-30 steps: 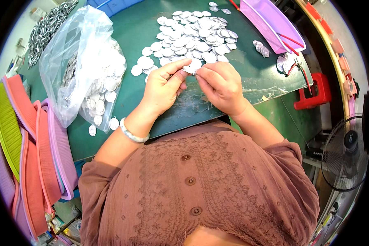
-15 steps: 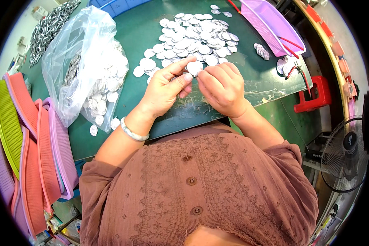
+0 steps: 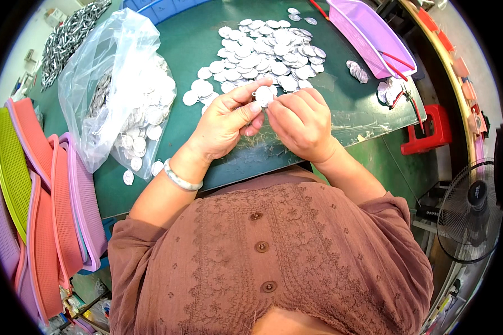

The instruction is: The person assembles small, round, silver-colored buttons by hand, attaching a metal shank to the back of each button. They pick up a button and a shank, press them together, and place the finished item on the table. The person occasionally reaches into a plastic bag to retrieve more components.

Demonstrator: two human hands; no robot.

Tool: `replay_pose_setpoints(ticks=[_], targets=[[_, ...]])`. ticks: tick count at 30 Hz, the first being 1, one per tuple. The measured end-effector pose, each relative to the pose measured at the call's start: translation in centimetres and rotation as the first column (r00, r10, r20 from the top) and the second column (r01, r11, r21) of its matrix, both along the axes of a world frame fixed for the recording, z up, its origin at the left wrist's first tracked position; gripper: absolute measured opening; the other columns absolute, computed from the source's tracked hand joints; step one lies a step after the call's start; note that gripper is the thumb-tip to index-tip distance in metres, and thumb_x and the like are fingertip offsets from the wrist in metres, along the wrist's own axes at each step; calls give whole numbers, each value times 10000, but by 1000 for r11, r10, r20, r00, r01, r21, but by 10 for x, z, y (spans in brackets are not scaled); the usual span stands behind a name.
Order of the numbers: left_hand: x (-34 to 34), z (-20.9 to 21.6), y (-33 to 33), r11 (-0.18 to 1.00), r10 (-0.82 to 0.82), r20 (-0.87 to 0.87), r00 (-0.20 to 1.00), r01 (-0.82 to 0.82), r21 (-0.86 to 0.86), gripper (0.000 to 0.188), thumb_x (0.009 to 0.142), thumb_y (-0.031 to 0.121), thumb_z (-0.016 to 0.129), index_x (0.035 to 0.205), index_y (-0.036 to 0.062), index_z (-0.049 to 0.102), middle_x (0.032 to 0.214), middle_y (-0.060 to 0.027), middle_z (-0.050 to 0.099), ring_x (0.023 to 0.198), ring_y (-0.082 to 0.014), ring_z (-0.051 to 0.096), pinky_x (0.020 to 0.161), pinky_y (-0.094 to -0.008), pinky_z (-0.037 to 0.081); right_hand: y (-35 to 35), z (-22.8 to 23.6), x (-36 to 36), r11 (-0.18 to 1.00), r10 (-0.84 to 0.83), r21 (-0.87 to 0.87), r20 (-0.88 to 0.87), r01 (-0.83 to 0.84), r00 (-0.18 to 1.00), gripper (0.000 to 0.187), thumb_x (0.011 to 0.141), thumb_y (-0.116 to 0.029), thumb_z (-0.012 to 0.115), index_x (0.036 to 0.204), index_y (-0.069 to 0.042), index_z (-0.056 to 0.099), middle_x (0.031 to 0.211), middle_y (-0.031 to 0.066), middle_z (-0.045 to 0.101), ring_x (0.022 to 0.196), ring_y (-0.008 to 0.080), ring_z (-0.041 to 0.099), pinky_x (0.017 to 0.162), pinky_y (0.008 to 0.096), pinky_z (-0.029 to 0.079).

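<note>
Above the table's near edge, my left hand pinches a round silver pendant between thumb and fingers. My right hand is closed with its fingertips against the pendant's right edge; whether it grips anything more is hidden. Just beyond my hands spreads a heap of similar silver pendants with small loops. To the left lies a clear plastic bag, its mouth open, holding many more pendants.
A purple basket stands at the far right, with red-handled pliers near the table corner. At far left are metal parts and, nearer, stacked coloured baskets. A red stool and a fan are right.
The pendant has turned slightly in my fingers. My right hand has shifted a little left and down, while my left hand stays nearly in place.
</note>
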State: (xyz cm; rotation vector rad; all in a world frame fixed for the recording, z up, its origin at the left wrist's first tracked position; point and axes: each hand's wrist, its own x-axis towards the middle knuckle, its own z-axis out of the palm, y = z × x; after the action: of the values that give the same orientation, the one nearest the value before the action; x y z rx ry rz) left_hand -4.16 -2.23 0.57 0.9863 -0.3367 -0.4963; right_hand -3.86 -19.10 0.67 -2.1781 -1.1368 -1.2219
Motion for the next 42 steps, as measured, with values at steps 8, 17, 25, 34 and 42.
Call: replay_pose_setpoints(ticks=[8,17,25,34,42], targets=[[1,-2,2,997,-38,-50,998,35,-71,372,868,115,484,1228,41,427,861,12,497,637,-72,414,522,-185,328,2,0,-2,1000,4,27,-34,-3,999,139,601,-64,603,728,-47,550,688,35,525,580,180,507,543,294,389],[1,-1,2,990,-69,-86,994,58,-127,376,861,100,484,1225,24,423,878,10,492,665,-72,417,545,-182,331,2,1,-3,999,14,38,-43,-12,999,133,600,-59,607,719,-49,549,686,35,524,578,180,506,545,296,388],[1,2,2,984,-90,-174,981,61,-166,420,853,99,482,1246,-4,378,827,14,465,666,-76,398,521,-177,311,3,0,0,1000,12,14,-3,-12,1000,143,582,-86,594,708,-54,534,654,23,494,552,170,482,518,285,371],[2,0,3,969,-127,-256,958,65,-240,420,868,111,428,1257,-23,344,851,-9,477,650,-90,401,502,-178,329,5,2,-2,1000,10,0,4,-10,1000,160,564,-112,591,697,-59,521,627,14,469,534,167,470,504,283,361],[4,-3,5,966,-139,-250,958,76,-247,420,864,96,424,1256,-29,339,854,-25,482,641,-91,408,505,-178,349,5,1,-2,1000,15,24,-14,-14,1000,122,595,-91,590,690,-65,518,617,12,468,533,171,472,509,286,360]])
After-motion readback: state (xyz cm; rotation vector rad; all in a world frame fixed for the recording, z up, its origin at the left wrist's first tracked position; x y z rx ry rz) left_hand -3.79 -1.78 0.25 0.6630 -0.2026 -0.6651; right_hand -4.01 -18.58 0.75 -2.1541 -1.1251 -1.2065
